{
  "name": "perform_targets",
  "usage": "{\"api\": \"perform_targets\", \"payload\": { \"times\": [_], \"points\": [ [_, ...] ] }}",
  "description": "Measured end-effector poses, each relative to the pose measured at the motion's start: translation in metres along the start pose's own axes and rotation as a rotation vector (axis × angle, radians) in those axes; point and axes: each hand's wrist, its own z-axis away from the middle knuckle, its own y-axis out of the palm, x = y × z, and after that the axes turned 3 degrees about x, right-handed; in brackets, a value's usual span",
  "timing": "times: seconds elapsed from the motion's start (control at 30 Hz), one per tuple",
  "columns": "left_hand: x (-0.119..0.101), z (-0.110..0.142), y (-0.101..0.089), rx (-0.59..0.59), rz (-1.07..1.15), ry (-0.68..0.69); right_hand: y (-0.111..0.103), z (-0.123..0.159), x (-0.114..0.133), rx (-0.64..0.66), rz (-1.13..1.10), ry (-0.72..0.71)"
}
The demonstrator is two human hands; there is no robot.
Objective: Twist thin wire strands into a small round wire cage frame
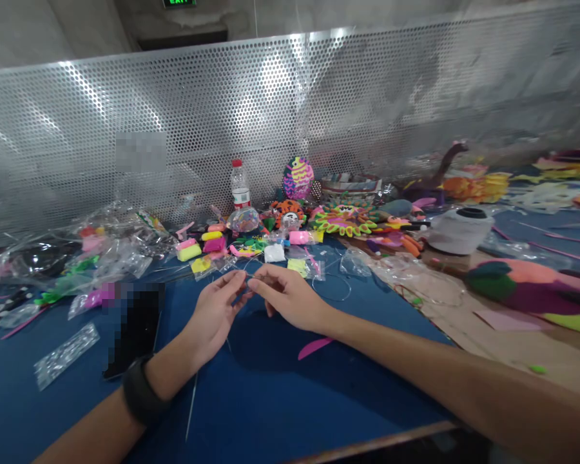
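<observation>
My left hand [216, 314] and my right hand [290, 298] meet above a blue table mat [280, 403]. Their fingertips pinch a thin metal wire [247, 277] between them. One length of the wire runs down past my left hand to a straight end [191, 406] over the mat. A loose wire loop [331, 295] lies just beyond my right hand. A black band [142, 390] circles my left wrist. A small pink foam piece [315, 348] rests below my right forearm.
Behind my hands are blocks of coloured modelling clay [189, 252], clear plastic bags [118, 248], a plastic bottle [240, 185] and bright craft pieces [343, 219]. A dark blurred object [135, 328] lies left. A white spool [459, 232] stands right, before a perforated metal panel [183, 109].
</observation>
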Motion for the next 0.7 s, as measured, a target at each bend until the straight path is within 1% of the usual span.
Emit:
{"api": "perform_targets", "payload": {
  "times": [0.17, 0.23, 0.3, 0.4, 0.47, 0.53, 0.63, 0.7],
  "points": [
    [0.0006, 0.0005, -0.0008, -0.110, -0.078, 0.018, 0.0010, 0.0015, 0.0031, -0.025, 0.130, 0.003],
    [0.0009, 0.0013, -0.0007, -0.163, -0.110, 0.043, 0.0013, 0.0017, 0.0048, -0.038, 0.147, 0.012],
    [0.0003, 0.0018, -0.0003, -0.183, -0.127, 0.060, 0.0013, 0.0011, 0.0046, -0.057, 0.134, 0.027],
    [-0.0021, 0.0020, 0.0010, -0.136, -0.090, 0.067, 0.0006, -0.0009, 0.0002, -0.040, 0.002, 0.045],
    [-0.0040, 0.0023, 0.0024, -0.087, -0.012, 0.049, 0.0002, -0.0023, -0.0032, 0.005, -0.137, 0.047],
    [-0.0054, 0.0030, 0.0036, -0.047, 0.074, 0.017, 0.0004, -0.0030, -0.0046, 0.045, -0.226, 0.062],
    [-0.0055, 0.0040, 0.0040, -0.025, 0.148, -0.028, 0.0014, -0.0023, -0.0025, 0.102, -0.303, 0.093],
    [-0.0047, 0.0042, 0.0032, 0.013, 0.171, -0.055, 0.0023, -0.0011, 0.0000, 0.121, -0.343, 0.104]
  ]
}}
